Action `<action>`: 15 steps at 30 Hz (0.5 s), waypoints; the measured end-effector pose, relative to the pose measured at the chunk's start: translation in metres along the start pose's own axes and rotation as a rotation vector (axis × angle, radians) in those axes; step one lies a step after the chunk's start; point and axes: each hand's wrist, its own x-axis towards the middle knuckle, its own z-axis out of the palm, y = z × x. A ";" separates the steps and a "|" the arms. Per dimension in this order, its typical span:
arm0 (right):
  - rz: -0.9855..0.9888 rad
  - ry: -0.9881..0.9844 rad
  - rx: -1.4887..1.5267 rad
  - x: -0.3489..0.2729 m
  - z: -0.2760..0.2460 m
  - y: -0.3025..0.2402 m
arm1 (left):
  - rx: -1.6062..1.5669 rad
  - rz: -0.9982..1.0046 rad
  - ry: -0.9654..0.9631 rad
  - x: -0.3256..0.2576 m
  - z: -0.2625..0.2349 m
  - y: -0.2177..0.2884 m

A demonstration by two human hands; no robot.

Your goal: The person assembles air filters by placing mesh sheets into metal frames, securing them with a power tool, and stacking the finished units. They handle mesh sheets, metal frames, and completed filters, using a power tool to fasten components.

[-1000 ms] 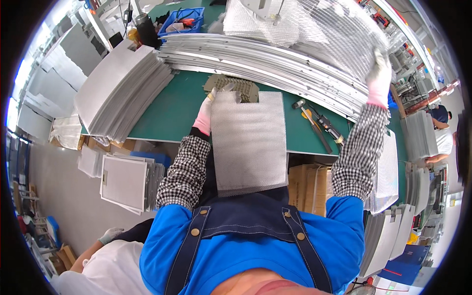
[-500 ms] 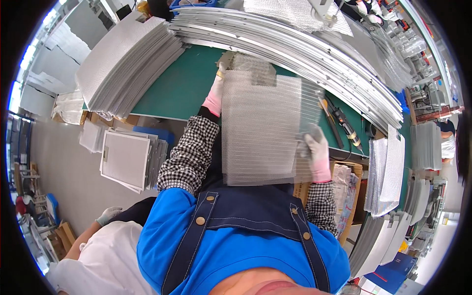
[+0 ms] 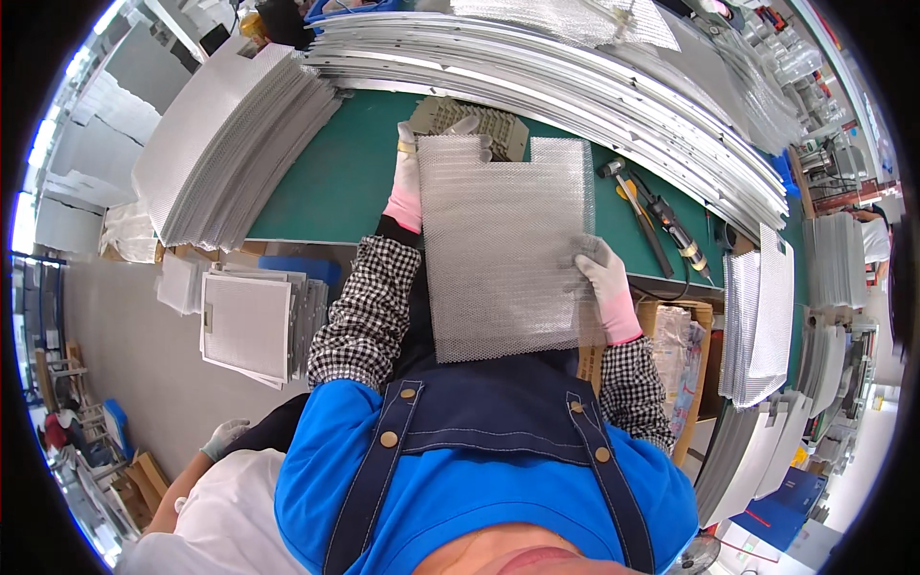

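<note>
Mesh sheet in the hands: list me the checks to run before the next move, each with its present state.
1. Left hand on the mesh sheet: ok, it holds the upper left edge.
2. Right hand on the sheet: ok, it is at the right edge; firmness of grip cannot be told.
3. Notched edge on the far side: ok.
4. Hammer and driver clear of the sheet: ok, both lie to its right on the bench.
5. Sheet off the beige block: cannot tell, they overlap in this view.
6. Only one layer in hand: cannot tell.
</note>
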 end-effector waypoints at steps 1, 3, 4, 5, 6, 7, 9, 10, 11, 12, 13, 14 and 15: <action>0.023 0.016 -0.006 0.000 -0.001 0.002 | 0.042 0.010 0.007 0.000 -0.001 0.000; 0.010 0.038 -0.017 0.001 -0.001 0.007 | 0.087 0.016 0.020 0.003 0.002 -0.001; -0.025 0.047 -0.023 0.002 0.000 0.009 | 0.089 0.011 0.027 0.004 0.006 -0.003; -0.060 0.060 -0.030 0.001 0.000 0.012 | 0.091 0.003 0.031 0.002 0.009 -0.006; 0.038 0.020 -0.074 -0.005 0.006 -0.004 | 0.120 0.021 0.066 -0.005 0.017 -0.005; 0.129 0.004 -0.117 -0.013 0.009 -0.023 | 0.147 0.024 0.081 -0.013 0.026 -0.003; 0.238 -0.241 -0.346 -0.009 -0.013 -0.051 | 0.042 0.000 0.056 -0.009 -0.005 0.000; -0.078 -0.260 -0.685 0.006 -0.045 -0.062 | 0.065 0.028 0.085 -0.008 -0.001 0.000; -0.383 -0.280 -1.036 0.031 -0.083 -0.077 | 0.092 0.070 0.121 -0.007 0.000 0.001; -0.435 -0.068 -1.292 0.056 -0.106 -0.118 | 0.135 0.090 0.095 -0.006 -0.002 0.004; -0.296 0.209 -1.282 0.068 -0.131 -0.165 | 0.171 0.108 0.074 -0.003 -0.005 0.004; -0.535 0.536 -0.709 0.093 -0.178 -0.173 | 0.203 0.102 0.039 0.006 -0.005 0.002; -0.645 0.628 -0.635 0.113 -0.209 -0.208 | 0.238 0.109 0.023 0.012 -0.008 0.000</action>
